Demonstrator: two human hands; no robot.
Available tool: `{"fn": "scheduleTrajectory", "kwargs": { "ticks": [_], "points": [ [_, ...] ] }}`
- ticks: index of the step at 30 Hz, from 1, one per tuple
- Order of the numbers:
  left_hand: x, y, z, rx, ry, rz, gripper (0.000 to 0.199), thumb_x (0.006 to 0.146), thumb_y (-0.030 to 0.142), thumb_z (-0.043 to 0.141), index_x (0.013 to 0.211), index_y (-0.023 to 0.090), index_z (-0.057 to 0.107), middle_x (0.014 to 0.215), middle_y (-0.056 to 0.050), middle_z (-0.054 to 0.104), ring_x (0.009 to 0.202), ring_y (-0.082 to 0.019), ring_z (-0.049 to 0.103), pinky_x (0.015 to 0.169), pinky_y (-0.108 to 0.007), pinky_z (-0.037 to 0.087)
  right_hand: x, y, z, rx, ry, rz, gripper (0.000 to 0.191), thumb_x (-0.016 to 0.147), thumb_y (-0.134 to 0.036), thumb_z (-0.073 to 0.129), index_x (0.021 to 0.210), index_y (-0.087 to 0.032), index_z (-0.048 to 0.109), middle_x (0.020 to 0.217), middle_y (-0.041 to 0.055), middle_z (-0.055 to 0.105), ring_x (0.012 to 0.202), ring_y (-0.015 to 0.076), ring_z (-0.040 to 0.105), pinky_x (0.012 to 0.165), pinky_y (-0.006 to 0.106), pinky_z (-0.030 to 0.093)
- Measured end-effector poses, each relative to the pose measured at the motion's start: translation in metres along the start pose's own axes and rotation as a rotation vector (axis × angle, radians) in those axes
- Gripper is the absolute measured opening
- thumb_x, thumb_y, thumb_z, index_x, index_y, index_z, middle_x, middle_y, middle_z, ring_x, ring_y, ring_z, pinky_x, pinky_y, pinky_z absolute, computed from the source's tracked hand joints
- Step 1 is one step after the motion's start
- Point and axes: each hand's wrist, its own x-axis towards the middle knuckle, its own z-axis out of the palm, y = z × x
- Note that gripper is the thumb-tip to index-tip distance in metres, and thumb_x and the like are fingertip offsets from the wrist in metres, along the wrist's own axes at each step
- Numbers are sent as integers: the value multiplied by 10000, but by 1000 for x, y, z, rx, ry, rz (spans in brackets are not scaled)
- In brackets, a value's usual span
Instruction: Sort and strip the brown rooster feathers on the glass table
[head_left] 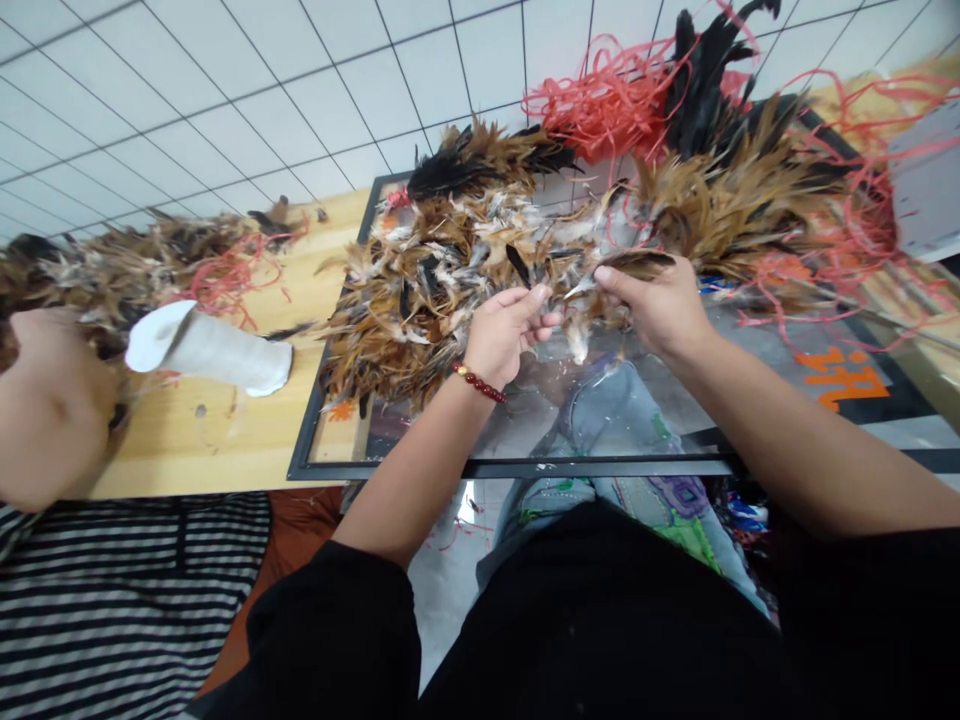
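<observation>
A big heap of brown, black and white feathers [450,260] lies on a glass table top with a black frame [517,467]. My left hand [504,330], with a red bead bracelet at the wrist, pinches a few small feathers at the heap's near edge. My right hand [660,305] holds a long dark brown feather [626,264] between thumb and fingers, close to the left hand. A second mass of brown and black feathers [742,190] lies behind my right hand.
Tangled red plastic string [607,95] lies behind the feathers and to the right. On the wooden bench [225,430] to the left, a person in a striped shirt [112,600] sits by a white roll [206,348] and more feathers [112,270].
</observation>
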Motion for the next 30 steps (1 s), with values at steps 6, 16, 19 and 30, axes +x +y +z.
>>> {"fn": "scheduleTrajectory", "kwargs": {
  "ticks": [6, 16, 19, 30],
  "points": [
    [-4, 3, 3, 51, -138, -155, 115, 924, 205, 664, 850, 119, 648, 778, -27, 736, 524, -34, 619, 456, -146, 421, -8, -11, 5, -128, -143, -100, 261, 737, -460, 837, 824, -229, 752, 842, 26, 755, 817, 209, 705, 800, 397, 585],
    [-6, 0, 3, 190, -213, -149, 203, 912, 178, 679, 729, 103, 632, 658, 19, 658, 482, -16, 574, 448, -149, 386, -10, -11, 5, -245, -142, -227, 114, 797, -315, 777, 851, -216, 769, 881, 32, 765, 848, 204, 711, 840, 394, 578],
    [-6, -1, 3, 219, -246, -149, 175, 924, 187, 665, 770, 107, 648, 649, 26, 643, 484, -23, 585, 453, -156, 396, -10, -11, 7, -211, -135, -194, 171, 796, -370, 787, 869, -219, 753, 889, 31, 754, 856, 201, 700, 835, 388, 576],
    [-5, -2, 3, 238, -287, -156, 245, 942, 252, 652, 737, 119, 631, 550, 46, 577, 420, -16, 509, 412, -149, 338, -8, -18, 6, 77, -367, 159, 492, 670, -623, 846, 679, -196, 604, 593, -28, 570, 564, 100, 511, 514, 247, 415]
  ]
}}
